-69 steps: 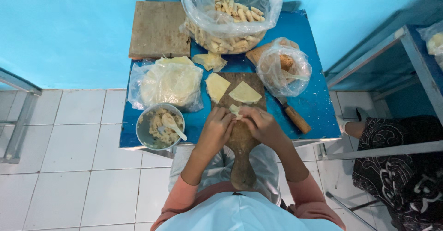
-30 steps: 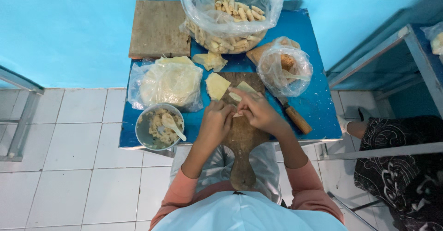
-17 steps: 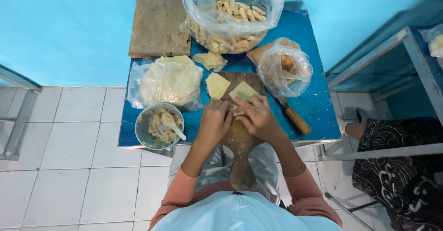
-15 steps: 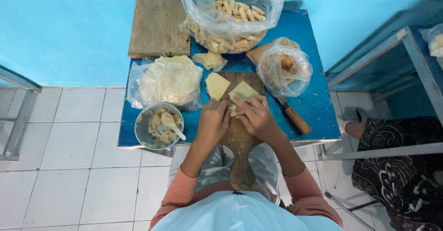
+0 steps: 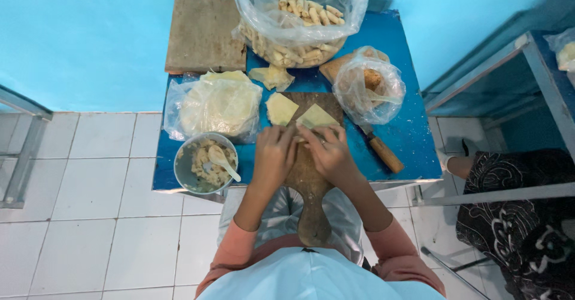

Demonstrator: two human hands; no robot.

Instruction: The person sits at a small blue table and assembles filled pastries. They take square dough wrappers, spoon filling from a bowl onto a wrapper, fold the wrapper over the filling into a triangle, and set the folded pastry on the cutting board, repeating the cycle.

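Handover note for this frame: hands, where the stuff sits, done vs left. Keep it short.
Left hand and right hand: both on the pale wrapper on the wooden board, fingers pinching its near edge.
Second wrapper lies flat beside it, untouched.
Wrapper stack in plastic; filling bowl with spoon at left.
Done: finished rolls in big bag.
Left: this wrapper's roll, second wrapper.

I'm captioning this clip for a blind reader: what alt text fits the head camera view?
Seen from above, a person's left hand and right hand fold a pale wrapper on a wooden board on a blue table. Nearby sit a bowl of filling, a wrapper stack and a bag of finished rolls.
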